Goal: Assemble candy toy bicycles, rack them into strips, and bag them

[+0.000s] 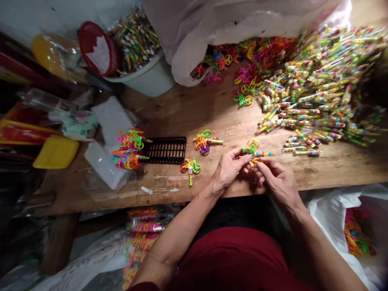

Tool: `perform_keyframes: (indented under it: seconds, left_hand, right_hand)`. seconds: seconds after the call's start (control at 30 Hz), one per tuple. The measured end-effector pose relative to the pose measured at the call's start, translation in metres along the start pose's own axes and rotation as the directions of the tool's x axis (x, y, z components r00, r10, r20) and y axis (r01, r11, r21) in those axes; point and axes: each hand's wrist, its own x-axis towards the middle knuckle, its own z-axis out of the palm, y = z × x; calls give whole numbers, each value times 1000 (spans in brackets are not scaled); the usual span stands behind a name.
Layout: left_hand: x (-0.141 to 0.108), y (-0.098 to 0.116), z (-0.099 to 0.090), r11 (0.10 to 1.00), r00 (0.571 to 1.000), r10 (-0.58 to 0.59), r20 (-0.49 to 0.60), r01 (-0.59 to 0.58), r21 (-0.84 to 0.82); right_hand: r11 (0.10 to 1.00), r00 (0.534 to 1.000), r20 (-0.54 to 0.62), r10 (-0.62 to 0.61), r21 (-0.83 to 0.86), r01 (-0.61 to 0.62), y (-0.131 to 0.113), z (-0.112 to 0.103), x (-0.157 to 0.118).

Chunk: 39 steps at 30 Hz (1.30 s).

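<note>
Near the table's front edge, my left hand (228, 167) pinches a small plastic toy bicycle (252, 148) with a green frame and a yellow wheel. A slim tube of colourful candies (266, 154) sticks out to the right from it. My right hand (280, 181) closes thumb and fingers on the orange-yellow lower part of the same toy; the exact grip is partly hidden. Left of my hands lie finished-looking pieces: a toy bicycle with a candy tube (190, 166) and a small cluster of bicycles with a tube (203, 141).
A black slotted rack (165, 150) has bicycles stacked at its left end. A big heap of candy tubes (321, 89) covers the right, beside loose bicycles (247, 76) spilling from a plastic bag (188, 60). A pale bucket (151, 76) of tubes stands behind; a yellow scoop-like piece (56, 152) lies left.
</note>
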Motion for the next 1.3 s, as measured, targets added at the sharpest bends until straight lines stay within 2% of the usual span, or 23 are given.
perform_keyframes:
  seconds: [0.13,0.3,0.4,0.47,0.53,0.57,0.6,0.63,0.67,0.73,0.77,0.83,0.9,1.0,1.07,1.13,1.2,1.3]
  left_hand:
    - [-6,6,-3,996,996,-3,-89,11,91]
    - [-3,5,-9,1000,989,-21,-148,19,-17]
    - [-4,5,-13,999,987,-29,-156,31,10]
    - [-5,13,-22,990,978,-15,-210,44,132]
    - [-6,27,-38,939,959,29,-282,71,338]
    - [-5,36,-48,897,949,56,-309,88,433]
    - [-5,46,-57,813,940,98,-327,114,571]
    - [-5,55,-64,651,931,154,-330,155,743]
    - [-5,63,-71,502,921,210,-329,187,844]
    - [-7,76,-77,228,894,326,-306,240,944]
    - [-6,79,-77,158,874,381,-302,260,953]
    - [-3,81,-73,52,824,482,-297,311,949]
    - [8,80,-65,-6,793,563,-233,286,958]
    - [40,80,-46,-15,784,621,-3,16,1000]
    - [71,81,-31,-42,799,590,120,-118,992]
    - [104,82,-17,-75,833,531,156,-137,988]
    - [132,82,-7,-112,871,469,146,-105,988]
    - [153,79,-3,-165,914,382,138,-79,983]
  right_hand:
    - [1000,1000,-10,8,17,-8,-1,13,1]
    - [1000,1000,-20,3,30,-3,2,23,6]
    - [1000,999,46,22,17,-23,3,33,8]
    - [991,995,83,-56,-120,66,0,29,7]
    - [895,969,64,-240,-373,246,-7,11,5]
    - [792,933,45,-357,-516,328,-12,-4,3]
    - [659,878,31,-478,-648,382,-17,-22,1]
    - [530,819,16,-574,-754,387,-22,-41,-1]
    - [400,765,50,-643,-830,390,-25,-60,-1]
    - [187,717,143,-682,-914,359,-24,-92,4]
    - [123,711,176,-681,-929,348,-20,-103,8]
    - [54,697,209,-686,-941,335,-8,-114,18]
    - [25,685,223,-694,-943,332,4,-115,25]
    - [-23,671,262,-693,-939,343,15,-110,30]
    - [-25,651,272,-709,-932,361,17,-108,31]
    - [19,618,250,-746,-919,394,17,-107,30]
    - [91,586,196,-787,-901,425,17,-105,27]
    - [185,570,104,-815,-885,427,19,-104,23]
